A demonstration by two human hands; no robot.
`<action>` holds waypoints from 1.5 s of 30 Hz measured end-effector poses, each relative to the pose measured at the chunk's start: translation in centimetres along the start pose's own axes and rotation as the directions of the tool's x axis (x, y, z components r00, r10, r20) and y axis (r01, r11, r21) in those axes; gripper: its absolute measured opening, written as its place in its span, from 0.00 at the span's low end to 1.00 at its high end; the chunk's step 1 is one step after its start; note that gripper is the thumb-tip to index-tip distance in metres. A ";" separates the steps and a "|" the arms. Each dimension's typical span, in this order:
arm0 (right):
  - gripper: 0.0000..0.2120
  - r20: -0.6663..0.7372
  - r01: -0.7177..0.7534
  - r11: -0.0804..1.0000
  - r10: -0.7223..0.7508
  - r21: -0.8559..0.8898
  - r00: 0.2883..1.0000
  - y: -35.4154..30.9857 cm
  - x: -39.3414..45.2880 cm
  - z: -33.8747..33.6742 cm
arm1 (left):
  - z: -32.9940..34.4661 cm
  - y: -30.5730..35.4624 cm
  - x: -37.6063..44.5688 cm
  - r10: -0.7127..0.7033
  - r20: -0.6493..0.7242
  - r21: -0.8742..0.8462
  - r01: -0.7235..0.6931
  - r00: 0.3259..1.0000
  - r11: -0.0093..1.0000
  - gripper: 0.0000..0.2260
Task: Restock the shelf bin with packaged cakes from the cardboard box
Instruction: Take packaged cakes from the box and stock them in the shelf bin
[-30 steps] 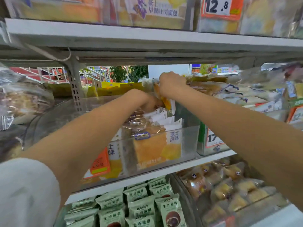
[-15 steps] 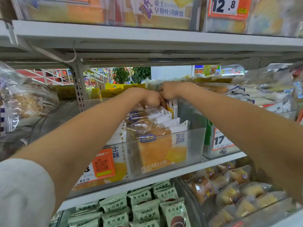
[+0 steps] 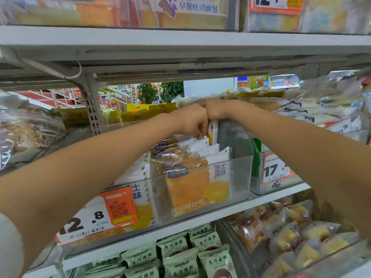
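Both hands are at the back of the clear plastic shelf bin point(image 3: 239, 177) on the middle shelf, knuckles touching each other. Left hand point(image 3: 191, 122): fingers curled down, pinching the top edge of a white-and-yellow packaged cake point(image 3: 210, 130) standing upright at the rear of the row. Right hand point(image 3: 215, 109): curled over just beside it, wrist above the bin's right wall; can't tell what it grips, if anything, since the fingers are hidden behind the left hand.

Where the stock is: a row of orange-and-white packaged cakes point(image 3: 192, 187) stands on edge in the bin, front pack flat against the clear front wall, the rest stacked behind it up to the pack in hand. A second column of the same packs sits to the left, behind the orange-and-white price tag point(image 3: 100, 213).

Progress, my read: the right column looks close to full front to back; the pack being pinched is going in or being squared up at the very rear. Left column depth is hidden by the left forearm, so can't judge that one.

The cardboard box isn't in view, so no way to tell how many packs are left to move.

Left to do, likely: seat this pack, release, go back for more if any room remains. Headroom is tight under the grey metal upper shelf point(image 3: 180, 41).
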State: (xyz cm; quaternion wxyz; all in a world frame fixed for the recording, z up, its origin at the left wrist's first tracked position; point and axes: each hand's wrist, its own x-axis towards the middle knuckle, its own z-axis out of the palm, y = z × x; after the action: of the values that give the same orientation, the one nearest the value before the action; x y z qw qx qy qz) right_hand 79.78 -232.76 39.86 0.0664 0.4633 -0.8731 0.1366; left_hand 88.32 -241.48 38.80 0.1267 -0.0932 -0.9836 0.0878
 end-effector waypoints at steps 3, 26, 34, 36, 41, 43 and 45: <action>0.12 0.032 0.011 0.999 -0.010 -0.037 0.999 0.0 -0.2 0.3 | -0.2 0.8 -0.1 0.039 0.032 0.191 -0.045 0.999 0.981 0.09; 0.18 0.072 -0.028 0.788 0.091 -0.615 0.993 -3.7 -3.8 -0.6 | 1.2 -2.9 -2.8 -0.299 0.137 -0.123 0.316 0.944 0.941 0.29; 0.14 0.279 0.035 0.889 0.105 -0.456 0.954 -3.8 -5.1 -1.1 | 1.8 -1.8 -0.7 -0.259 0.318 0.063 0.252 0.912 0.966 0.31; 0.18 0.251 0.065 0.894 0.054 -0.443 0.966 -3.0 -5.3 -1.9 | 1.9 -2.1 -0.2 -0.275 0.340 0.075 0.266 0.899 0.961 0.33; 0.22 0.258 0.060 0.856 0.088 -0.513 0.962 -1.7 -5.6 -1.0 | 2.3 -2.8 0.4 -0.313 0.393 0.158 0.272 0.865 0.949 0.33; 0.21 0.238 0.061 0.807 0.101 -0.588 0.966 -2.0 -5.4 -0.6 | 2.3 -2.8 0.5 -0.308 0.418 0.160 0.264 0.855 0.951 0.32; 0.21 0.261 0.066 0.782 0.126 -0.620 0.957 -2.5 -5.3 -0.5 | 1.9 -2.5 0.4 -0.295 0.441 0.135 0.262 0.848 0.955 0.32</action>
State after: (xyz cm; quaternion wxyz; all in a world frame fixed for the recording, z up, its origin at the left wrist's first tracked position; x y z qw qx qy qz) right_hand 84.81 -229.72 39.53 0.0854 0.4159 -0.8765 -0.2267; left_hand 87.05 -244.12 37.54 -0.0931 0.0783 -0.9850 0.1222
